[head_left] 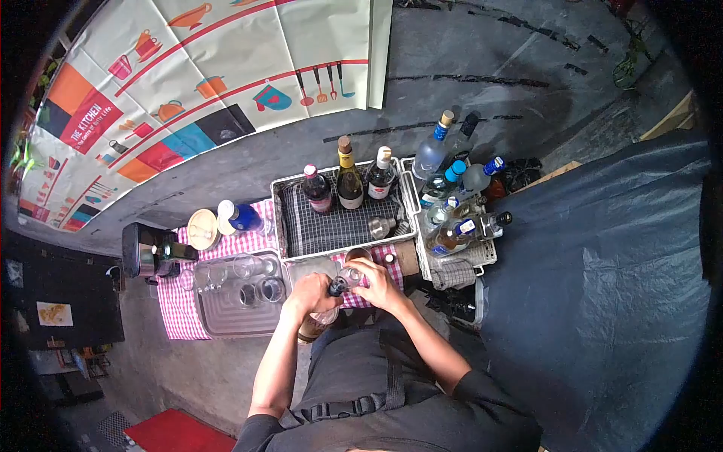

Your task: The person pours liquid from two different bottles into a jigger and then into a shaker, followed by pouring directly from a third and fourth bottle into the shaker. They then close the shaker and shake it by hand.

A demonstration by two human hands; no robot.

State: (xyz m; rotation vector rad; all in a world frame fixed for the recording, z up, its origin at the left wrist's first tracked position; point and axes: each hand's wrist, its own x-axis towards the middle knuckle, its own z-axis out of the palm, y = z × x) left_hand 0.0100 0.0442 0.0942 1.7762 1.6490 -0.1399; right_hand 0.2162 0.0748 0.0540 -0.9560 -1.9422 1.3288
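Note:
My left hand [312, 294] is closed round a bottle-like thing [337, 287] with a dark tip that points toward the right hand. Its exact kind is hard to make out. Below the left fist shows a pale, brownish rounded shape [319, 322], which may be part of the same thing. My right hand [378, 288] has its thumb and fingers on a clear glass [352, 276], close beside the dark tip. Both hands meet over the front of the checked cloth. The glass is partly hidden by fingers.
To the left, a clear tray [207, 320] holds several glasses. Behind, a white basket [276, 218] carries three bottles and a metal shaker [381, 226]. Several liquor bottles [431, 160] crowd a second rack at right. A blue bottle [245, 217] and wooden bowl [203, 229] stand back left.

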